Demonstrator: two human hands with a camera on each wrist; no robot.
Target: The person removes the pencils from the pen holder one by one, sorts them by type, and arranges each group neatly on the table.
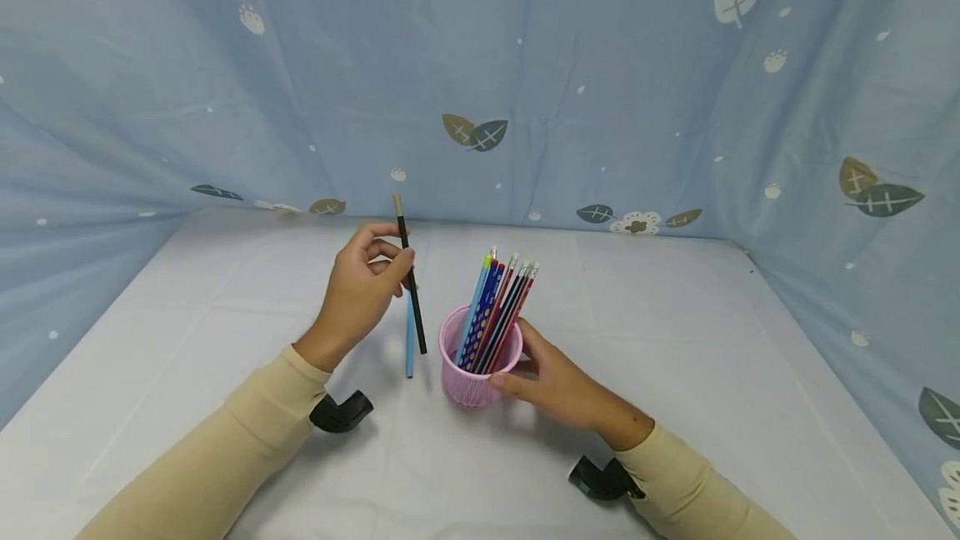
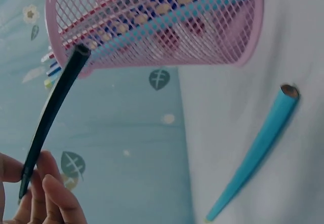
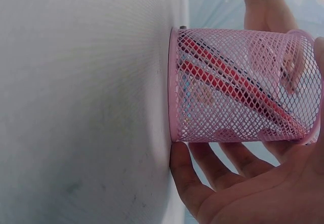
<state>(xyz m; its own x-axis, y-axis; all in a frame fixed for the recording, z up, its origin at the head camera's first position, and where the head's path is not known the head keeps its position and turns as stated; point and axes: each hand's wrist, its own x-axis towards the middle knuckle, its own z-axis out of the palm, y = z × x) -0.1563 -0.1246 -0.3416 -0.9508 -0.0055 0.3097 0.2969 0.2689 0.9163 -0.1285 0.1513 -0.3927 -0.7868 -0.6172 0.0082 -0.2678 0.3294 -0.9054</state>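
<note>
Item one, the white cloth-covered table [image 1: 675,373], backed by a blue leaf-print curtain [image 1: 570,65]. Item two, the pink wire-mesh pencil cup [image 1: 480,369], upright near the middle, your right hand [image 1: 558,386] curled round its side to steady it. Item three, the bundle of coloured pencils [image 1: 498,307] already standing in the cup. Item four, the slim black pencil [image 1: 411,277], pinched by your left hand [image 1: 360,290] beside the rim, not yet in. Item five, a light-blue pencil [image 1: 409,348] lying on the table, untouched.
</note>
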